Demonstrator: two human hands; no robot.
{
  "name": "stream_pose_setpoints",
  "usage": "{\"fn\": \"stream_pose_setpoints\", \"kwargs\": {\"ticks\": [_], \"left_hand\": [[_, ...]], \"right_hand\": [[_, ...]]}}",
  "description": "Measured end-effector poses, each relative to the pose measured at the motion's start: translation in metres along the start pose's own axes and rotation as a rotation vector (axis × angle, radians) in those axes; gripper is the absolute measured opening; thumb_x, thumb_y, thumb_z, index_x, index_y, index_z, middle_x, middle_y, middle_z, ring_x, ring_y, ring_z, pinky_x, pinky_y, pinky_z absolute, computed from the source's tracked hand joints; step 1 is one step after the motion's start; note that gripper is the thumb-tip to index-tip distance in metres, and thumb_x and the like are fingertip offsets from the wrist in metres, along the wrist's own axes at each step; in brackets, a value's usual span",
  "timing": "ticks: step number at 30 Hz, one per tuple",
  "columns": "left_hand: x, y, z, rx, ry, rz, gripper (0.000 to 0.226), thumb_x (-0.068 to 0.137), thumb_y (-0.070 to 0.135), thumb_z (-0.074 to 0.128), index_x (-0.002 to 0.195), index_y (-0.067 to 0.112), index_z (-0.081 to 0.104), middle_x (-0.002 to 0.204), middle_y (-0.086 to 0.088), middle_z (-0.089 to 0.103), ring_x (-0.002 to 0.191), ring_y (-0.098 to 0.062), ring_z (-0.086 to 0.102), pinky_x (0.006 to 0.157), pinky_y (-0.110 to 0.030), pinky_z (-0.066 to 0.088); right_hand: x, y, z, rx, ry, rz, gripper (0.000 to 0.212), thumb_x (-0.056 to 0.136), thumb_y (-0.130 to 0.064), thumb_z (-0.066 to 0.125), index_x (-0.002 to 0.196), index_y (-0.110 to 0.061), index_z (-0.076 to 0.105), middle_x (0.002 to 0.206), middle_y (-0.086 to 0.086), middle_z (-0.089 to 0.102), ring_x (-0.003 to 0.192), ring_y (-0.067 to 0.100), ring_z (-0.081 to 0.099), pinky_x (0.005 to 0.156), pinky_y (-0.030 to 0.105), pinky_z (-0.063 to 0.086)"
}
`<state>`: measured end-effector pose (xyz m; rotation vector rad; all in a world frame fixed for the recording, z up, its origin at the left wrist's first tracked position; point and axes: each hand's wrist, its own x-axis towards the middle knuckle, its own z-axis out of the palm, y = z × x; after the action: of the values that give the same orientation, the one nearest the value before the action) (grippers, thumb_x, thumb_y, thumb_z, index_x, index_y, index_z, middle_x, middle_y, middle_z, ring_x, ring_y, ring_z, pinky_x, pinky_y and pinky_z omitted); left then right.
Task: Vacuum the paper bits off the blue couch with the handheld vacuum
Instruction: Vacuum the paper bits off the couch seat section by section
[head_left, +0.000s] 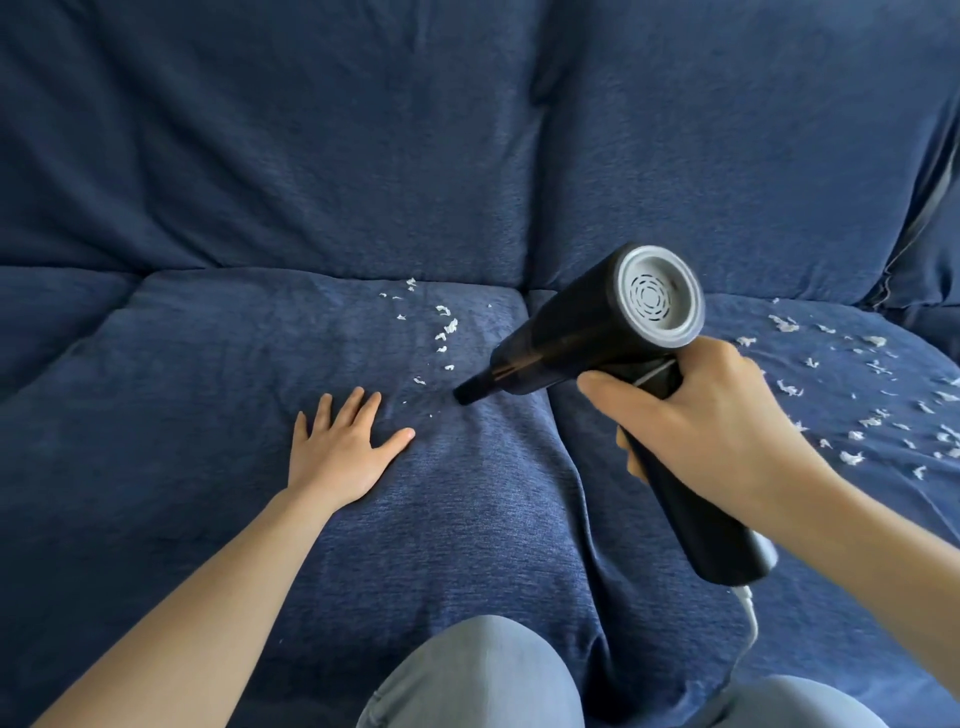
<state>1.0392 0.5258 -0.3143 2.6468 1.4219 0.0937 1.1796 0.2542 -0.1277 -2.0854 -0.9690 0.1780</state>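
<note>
Head view: the right hand (711, 415) has its fingers clamped round the handle of the black vacuum (597, 332), whose nozzle touches the blue couch (260, 156) on the left seat cushion, just beside the seam between the two cushions. The left hand (340, 441) lies flat, fingers spread, near the nozzle, with bare fabric toward the couch's front edge. Paper bits (444, 327) trail from the nozzle to the back crease, and more scatter across the right cushion toward its right edge.
</note>
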Motion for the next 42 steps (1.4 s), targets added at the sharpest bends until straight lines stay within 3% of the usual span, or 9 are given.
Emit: {"fn": "stream_pose_setpoints", "kwargs": {"ticks": [4,7,13,17,22,27,32,42], "left_hand": [[0.000,0.000,0.000,-0.003,0.001,0.006,0.085,0.082,0.081,0.014,0.154,0.034,0.009,0.162,0.011,0.000,0.149,-0.023,-0.004,0.120,-0.049,0.001],[0.000,0.000,0.000,0.001,-0.003,0.009,0.086,0.082,0.081,0.014,0.154,0.034,0.009,0.162,0.011,0.000,0.149,-0.024,-0.004,0.120,-0.050,0.001],[0.001,-0.001,0.000,0.003,-0.003,0.014,0.086,0.082,0.081,0.013,0.153,0.035,0.009,0.162,0.011,0.000,0.149,-0.024,-0.004,0.120,-0.050,0.001],[0.001,-0.001,0.001,0.003,0.002,0.022,0.084,0.083,0.080,0.015,0.153,0.035,0.010,0.162,0.011,0.001,0.149,-0.025,-0.003,0.120,-0.050,0.001],[0.001,-0.002,0.002,-0.012,0.015,0.020,0.085,0.083,0.080,0.016,0.153,0.034,0.012,0.162,0.011,0.002,0.149,-0.024,-0.003,0.120,-0.049,0.001],[0.000,-0.002,0.002,0.001,0.010,0.020,0.084,0.083,0.080,0.014,0.153,0.035,0.008,0.162,0.012,0.000,0.149,-0.023,-0.004,0.120,-0.049,0.001],[0.001,-0.001,0.001,-0.010,0.003,0.022,0.085,0.082,0.081,0.014,0.154,0.035,0.007,0.162,0.012,-0.001,0.149,-0.023,-0.006,0.120,-0.049,0.000],[0.001,-0.003,0.001,-0.016,-0.001,0.017,0.083,0.084,0.079,0.015,0.154,0.034,0.007,0.162,0.011,-0.002,0.149,-0.022,-0.010,0.120,-0.049,-0.002]], "right_hand": [[-0.008,-0.006,-0.002,0.019,-0.027,-0.052,0.035,0.072,-0.045,0.064,0.058,-0.013,0.059,0.051,0.002,0.068,0.051,0.014,0.064,0.067,0.032,0.053],[-0.007,-0.009,0.004,0.010,-0.071,-0.067,0.032,0.074,-0.043,0.064,0.060,-0.016,0.057,0.052,0.003,0.069,0.044,0.009,0.064,0.066,0.026,0.047],[0.001,-0.008,0.014,-0.010,0.001,-0.061,0.030,0.072,-0.046,0.063,0.061,-0.019,0.056,0.051,-0.004,0.069,0.049,0.009,0.065,0.066,0.024,0.047],[0.007,-0.008,0.013,0.020,-0.042,-0.058,0.035,0.078,-0.042,0.065,0.062,-0.011,0.060,0.050,0.004,0.068,0.046,0.009,0.064,0.067,0.026,0.048],[0.012,-0.012,0.028,0.042,-0.111,-0.074,0.036,0.082,-0.036,0.067,0.057,-0.011,0.057,0.048,0.006,0.066,0.041,0.011,0.061,0.052,0.012,0.046],[0.025,-0.010,0.033,0.023,-0.028,-0.053,0.034,0.081,-0.040,0.066,0.061,-0.014,0.058,0.051,0.006,0.069,0.042,0.007,0.063,0.064,0.022,0.048],[0.035,-0.009,0.034,0.004,-0.022,-0.043,0.034,0.084,-0.038,0.068,0.065,-0.011,0.060,0.052,0.005,0.070,0.040,0.008,0.062,0.060,0.022,0.047],[0.046,-0.002,0.021,0.005,0.064,0.013,0.031,0.083,-0.039,0.069,0.067,-0.013,0.062,0.055,0.003,0.071,0.046,0.012,0.066,0.070,0.031,0.056]]}}
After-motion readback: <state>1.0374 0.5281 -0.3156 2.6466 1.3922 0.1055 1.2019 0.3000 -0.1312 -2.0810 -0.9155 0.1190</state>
